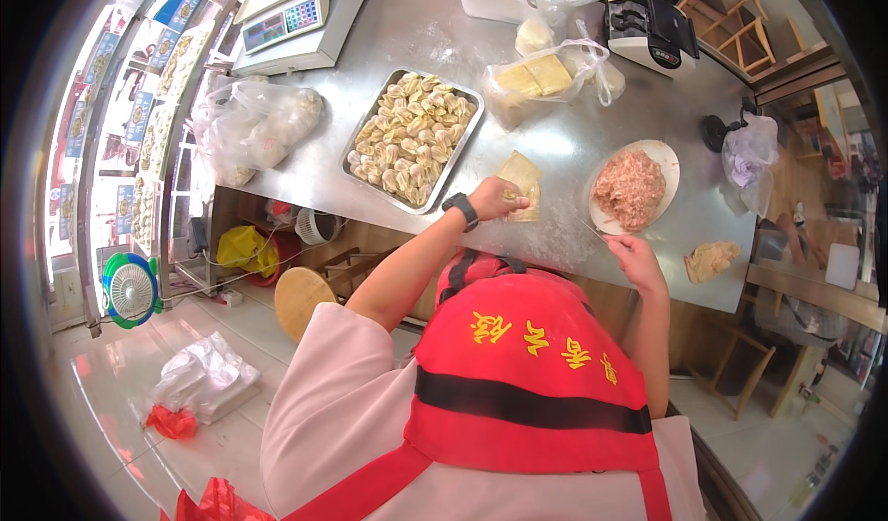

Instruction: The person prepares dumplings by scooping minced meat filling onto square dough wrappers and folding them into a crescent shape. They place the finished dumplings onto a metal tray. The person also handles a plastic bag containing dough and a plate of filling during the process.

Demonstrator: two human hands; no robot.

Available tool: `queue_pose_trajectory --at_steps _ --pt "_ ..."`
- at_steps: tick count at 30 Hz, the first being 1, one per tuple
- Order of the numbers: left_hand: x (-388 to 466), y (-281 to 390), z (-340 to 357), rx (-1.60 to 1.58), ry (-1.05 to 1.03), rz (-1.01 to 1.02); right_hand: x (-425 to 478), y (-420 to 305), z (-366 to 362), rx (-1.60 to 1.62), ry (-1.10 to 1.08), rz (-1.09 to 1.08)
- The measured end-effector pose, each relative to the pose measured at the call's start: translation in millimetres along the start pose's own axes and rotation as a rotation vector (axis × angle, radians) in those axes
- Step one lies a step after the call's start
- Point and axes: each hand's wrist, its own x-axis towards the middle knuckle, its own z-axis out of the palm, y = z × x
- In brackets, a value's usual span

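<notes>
My left hand [496, 198], with a dark watch on the wrist, is curled over a stack of pale yellow dough wrappers [520, 169]. A bit of yellowish wrapper shows between its fingers; most of that piece is hidden. My right hand [633, 261] grips a thin stick-like tool [592, 230], its tip pointing left, by the near rim of a white oval dish [670, 188]. Pink minced meat filling [628, 189] is heaped in the dish. Left of the wrappers, a metal tray [444, 187] is filled with rows of folded wontons [413, 136].
Further wrappers sit in a clear plastic bag [531, 81]. A bulging plastic bag [260, 126] and a digital scale [288, 18] occupy the left side. A banknote counter [652, 32] stands at the far right. One lump of dough [711, 261] lies by the right table edge [746, 271].
</notes>
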Motion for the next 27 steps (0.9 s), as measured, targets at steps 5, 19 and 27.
queue_pose_trajectory --at_steps 5,19,27 --pt "5.4 20.0 -95.6 -0.106 0.683 -0.265 -12.2 35.4 2.2 0.084 0.025 0.127" --pt "46.1 -31.9 -285.5 -0.460 0.895 0.154 -11.6 19.8 32.1 0.180 0.061 0.040" --pt "-9.6 -7.8 -103.3 0.161 0.676 0.036 -28.9 33.9 19.0 0.300 0.084 0.136"
